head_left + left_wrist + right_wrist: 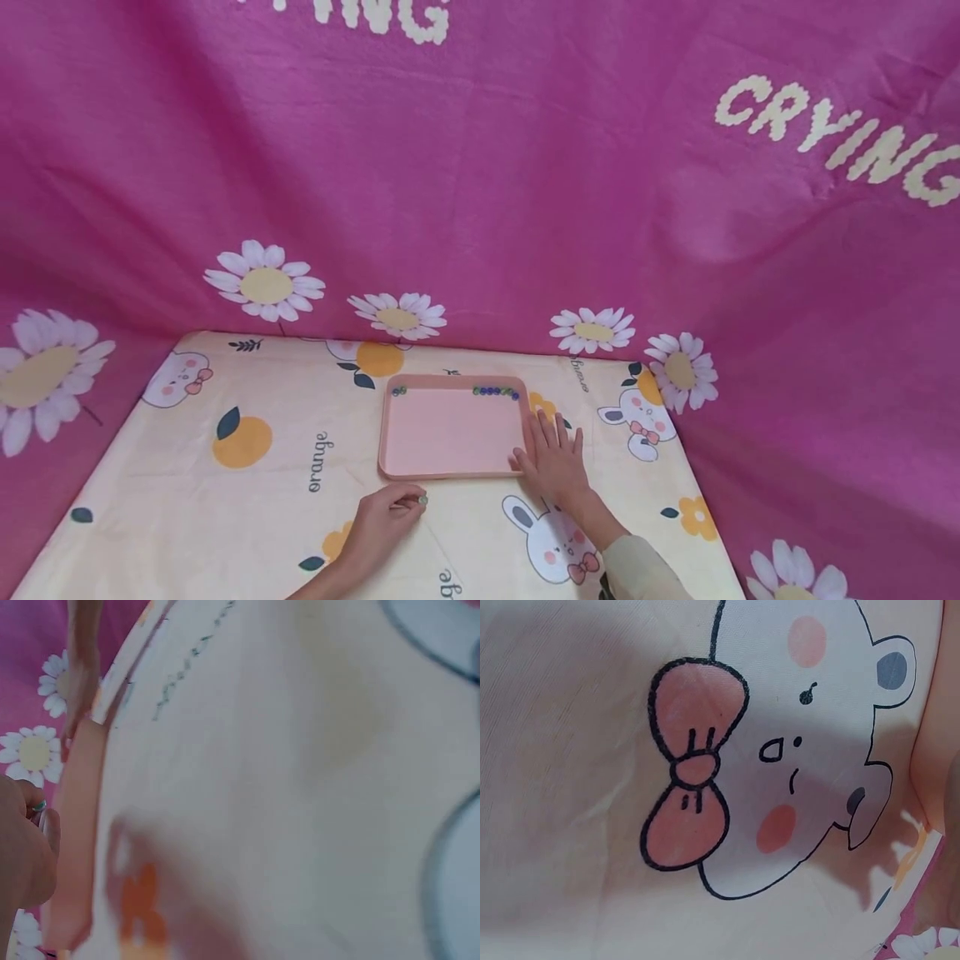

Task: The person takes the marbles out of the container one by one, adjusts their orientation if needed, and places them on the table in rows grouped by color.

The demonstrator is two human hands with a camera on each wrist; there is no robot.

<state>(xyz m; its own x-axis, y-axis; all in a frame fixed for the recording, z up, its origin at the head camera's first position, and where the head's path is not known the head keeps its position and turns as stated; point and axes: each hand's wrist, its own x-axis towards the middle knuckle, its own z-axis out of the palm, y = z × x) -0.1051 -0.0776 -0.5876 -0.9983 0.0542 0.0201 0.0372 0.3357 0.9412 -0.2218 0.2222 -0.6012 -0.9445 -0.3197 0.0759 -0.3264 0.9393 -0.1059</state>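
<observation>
My left hand [384, 518] is just in front of the tray's near left corner and pinches a green glass marble [423, 500] between thumb and fingertips. The left wrist view shows the same marble [39, 805] poking out from the fingers. A shallow pink tray [457, 476] lies flat on the cloth. Along its far wall sit a short row of marbles [399, 391] in the left corner and a longer blue and green row [491, 391] towards the right corner. With fingers spread, my right hand [557, 463] rests at the tray's right edge, its thumb over the rim.
A cream cloth [172, 508] printed with rabbits, oranges and flowers covers the table. Behind it and at both sides hangs a magenta curtain [487, 192] with daisies. The tray's wall [79, 847] rises beyond the left hand in the left wrist view.
</observation>
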